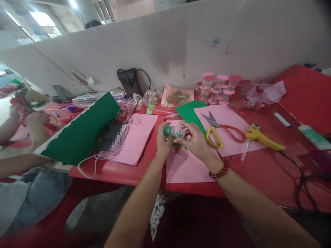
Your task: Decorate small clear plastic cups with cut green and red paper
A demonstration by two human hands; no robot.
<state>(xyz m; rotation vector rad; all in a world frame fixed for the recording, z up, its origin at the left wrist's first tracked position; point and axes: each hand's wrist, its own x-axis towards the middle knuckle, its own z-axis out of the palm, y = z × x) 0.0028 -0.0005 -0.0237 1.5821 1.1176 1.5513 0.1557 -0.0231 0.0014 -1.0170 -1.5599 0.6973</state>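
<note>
My left hand [162, 143] is closed around a small clear plastic piece whose round end [167, 131] looks green. Facing it, my right hand [195, 139] pinches the clear, cup-like side [180, 131] between thumb and fingers. Whether these are two pieces or one joined piece, I cannot tell. A red bead bracelet [219, 170] circles my right wrist. Beneath both hands lies a pink sheet [191, 170], with small green and brownish bits partly hidden by the fingers. Scissors [219, 129] with yellow and orange handles lie spread on another pink sheet [243, 120] to the right.
A yellow glue gun [263, 136] with a black cord lies at right, near a glue bottle [314, 137]. Clear hourglass-like pieces with pink discs [219, 88] stand at the back. A green board [82, 129] leans at left, beside a co-worker's hands [37, 120]. Pink sheets [139, 134] lie nearby.
</note>
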